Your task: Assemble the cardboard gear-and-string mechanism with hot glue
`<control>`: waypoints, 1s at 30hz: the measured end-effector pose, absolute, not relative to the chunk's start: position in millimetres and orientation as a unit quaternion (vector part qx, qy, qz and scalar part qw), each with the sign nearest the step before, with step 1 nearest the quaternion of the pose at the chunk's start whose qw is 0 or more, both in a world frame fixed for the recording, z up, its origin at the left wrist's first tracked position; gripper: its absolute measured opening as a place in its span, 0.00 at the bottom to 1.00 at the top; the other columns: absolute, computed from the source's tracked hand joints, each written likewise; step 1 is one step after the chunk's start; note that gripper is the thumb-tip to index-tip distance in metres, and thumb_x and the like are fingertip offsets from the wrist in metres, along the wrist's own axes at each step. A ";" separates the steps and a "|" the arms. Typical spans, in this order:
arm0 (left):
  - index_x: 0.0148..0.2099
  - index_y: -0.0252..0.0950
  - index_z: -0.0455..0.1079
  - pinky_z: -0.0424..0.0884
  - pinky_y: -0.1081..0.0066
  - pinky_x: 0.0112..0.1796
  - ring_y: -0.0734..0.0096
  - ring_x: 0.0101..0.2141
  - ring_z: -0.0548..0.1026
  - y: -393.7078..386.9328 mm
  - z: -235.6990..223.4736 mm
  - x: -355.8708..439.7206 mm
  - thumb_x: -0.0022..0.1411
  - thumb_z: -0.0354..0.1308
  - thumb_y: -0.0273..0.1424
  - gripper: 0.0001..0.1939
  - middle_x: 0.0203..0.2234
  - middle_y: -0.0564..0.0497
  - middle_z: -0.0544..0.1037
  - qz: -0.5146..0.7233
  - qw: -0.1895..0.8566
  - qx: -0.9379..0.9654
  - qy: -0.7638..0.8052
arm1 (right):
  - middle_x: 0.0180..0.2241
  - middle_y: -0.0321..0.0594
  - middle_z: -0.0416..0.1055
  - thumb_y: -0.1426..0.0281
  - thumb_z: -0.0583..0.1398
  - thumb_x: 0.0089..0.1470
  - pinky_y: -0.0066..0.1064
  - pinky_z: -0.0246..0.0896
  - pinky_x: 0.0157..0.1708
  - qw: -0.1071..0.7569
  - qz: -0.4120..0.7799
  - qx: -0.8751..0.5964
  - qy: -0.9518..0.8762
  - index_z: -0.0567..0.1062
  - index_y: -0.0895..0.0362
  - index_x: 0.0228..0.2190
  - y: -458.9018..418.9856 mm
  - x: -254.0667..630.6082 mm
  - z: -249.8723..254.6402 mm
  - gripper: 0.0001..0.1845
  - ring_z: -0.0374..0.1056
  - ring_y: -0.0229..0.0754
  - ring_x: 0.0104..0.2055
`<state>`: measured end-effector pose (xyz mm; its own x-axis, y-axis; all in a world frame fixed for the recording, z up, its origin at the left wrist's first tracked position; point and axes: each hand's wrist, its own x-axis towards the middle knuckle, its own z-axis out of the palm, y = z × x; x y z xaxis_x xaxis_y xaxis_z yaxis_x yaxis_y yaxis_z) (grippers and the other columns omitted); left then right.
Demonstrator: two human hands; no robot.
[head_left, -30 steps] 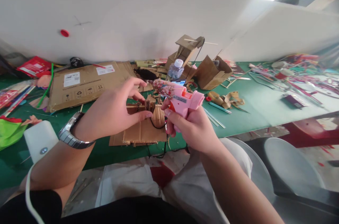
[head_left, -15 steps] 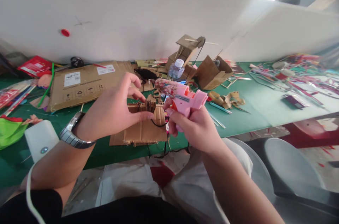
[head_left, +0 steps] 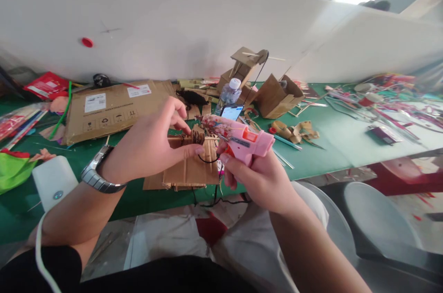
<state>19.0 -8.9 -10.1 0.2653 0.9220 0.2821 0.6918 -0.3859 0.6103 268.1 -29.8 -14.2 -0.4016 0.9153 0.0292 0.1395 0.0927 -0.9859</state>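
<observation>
My right hand [head_left: 254, 175] is wrapped round the handle of a pink hot glue gun [head_left: 242, 138], a finger at its orange trigger. The nozzle end, crusted with stains, points left toward a small ridged cardboard roll [head_left: 198, 136]. My left hand [head_left: 155, 138] curves round that roll, thumb below and fingertips on its far left. The roll sits on a stick above a brown cardboard box structure [head_left: 190, 168] near the table's front edge. A black cord [head_left: 208, 161] loops beside it, under the glue gun.
Behind the glue gun are a lit phone [head_left: 231, 112], a plastic bottle [head_left: 230, 92] and a cardboard model [head_left: 245, 62]. A flat carton [head_left: 114, 104] lies at left near a white device [head_left: 55, 184] with a cable. Sticks and scraps litter the green table [head_left: 332, 145].
The glue gun has dropped slightly, its nozzle now lower and nearer the cardboard roll. More of the phone screen shows behind it. My left hand stays nearly in place.
</observation>
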 end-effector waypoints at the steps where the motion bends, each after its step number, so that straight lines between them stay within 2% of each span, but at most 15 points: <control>1: 0.51 0.45 0.58 0.76 0.58 0.41 0.56 0.41 0.85 -9.0 -9.7 19.1 0.63 0.70 0.52 0.29 0.41 0.50 0.87 0.308 0.188 0.774 0.520 | 0.24 0.31 0.71 0.66 0.62 0.67 0.26 0.66 0.20 0.364 0.535 -0.410 -0.642 0.74 0.55 0.44 -30.8 268.6 -14.0 0.06 0.70 0.36 0.21; 3: 0.51 0.45 0.58 0.76 0.59 0.41 0.56 0.41 0.86 -9.0 -9.7 19.0 0.64 0.70 0.51 0.28 0.41 0.50 0.87 0.309 0.192 0.773 0.521 | 0.24 0.31 0.71 0.66 0.62 0.67 0.27 0.67 0.20 0.367 0.535 -0.411 -0.640 0.75 0.55 0.45 -31.9 269.2 -12.8 0.07 0.70 0.37 0.21; 6: 0.50 0.45 0.58 0.76 0.59 0.39 0.56 0.41 0.85 -8.3 -11.9 18.4 0.62 0.72 0.52 0.30 0.42 0.49 0.87 0.311 0.202 0.767 0.524 | 0.20 0.30 0.69 0.66 0.62 0.68 0.27 0.67 0.21 0.372 0.530 -0.409 -0.642 0.74 0.55 0.42 -31.7 268.9 -9.1 0.05 0.68 0.36 0.20; 11: 0.50 0.46 0.58 0.76 0.58 0.43 0.55 0.45 0.85 -7.3 -14.6 18.5 0.58 0.74 0.53 0.32 0.44 0.49 0.86 0.327 0.198 0.768 0.514 | 0.20 0.30 0.70 0.67 0.63 0.66 0.26 0.62 0.18 0.389 0.527 -0.410 -0.635 0.73 0.55 0.39 -31.1 268.8 -4.2 0.05 0.67 0.36 0.19; 19: 0.50 0.45 0.58 0.73 0.61 0.39 0.56 0.40 0.85 -7.5 -10.9 18.1 0.63 0.69 0.55 0.29 0.41 0.50 0.86 0.302 0.198 0.777 0.516 | 0.24 0.30 0.70 0.66 0.62 0.67 0.25 0.65 0.20 0.377 0.535 -0.405 -0.638 0.73 0.55 0.42 -36.7 270.1 -6.0 0.06 0.67 0.33 0.21; 25: 0.49 0.46 0.58 0.72 0.62 0.38 0.55 0.40 0.85 -6.9 -11.3 17.9 0.62 0.69 0.57 0.30 0.41 0.50 0.87 0.300 0.197 0.773 0.523 | 0.25 0.30 0.70 0.64 0.62 0.68 0.24 0.64 0.18 0.374 0.536 -0.414 -0.634 0.73 0.54 0.43 -46.5 272.2 -1.9 0.07 0.65 0.33 0.20; 30: 0.50 0.46 0.58 0.72 0.62 0.38 0.56 0.40 0.85 -7.0 -12.0 17.7 0.62 0.70 0.56 0.30 0.41 0.51 0.86 0.298 0.195 0.773 0.525 | 0.26 0.32 0.70 0.62 0.64 0.67 0.25 0.66 0.17 0.396 0.530 -0.430 -0.615 0.73 0.55 0.42 -48.8 276.9 -6.6 0.09 0.68 0.34 0.20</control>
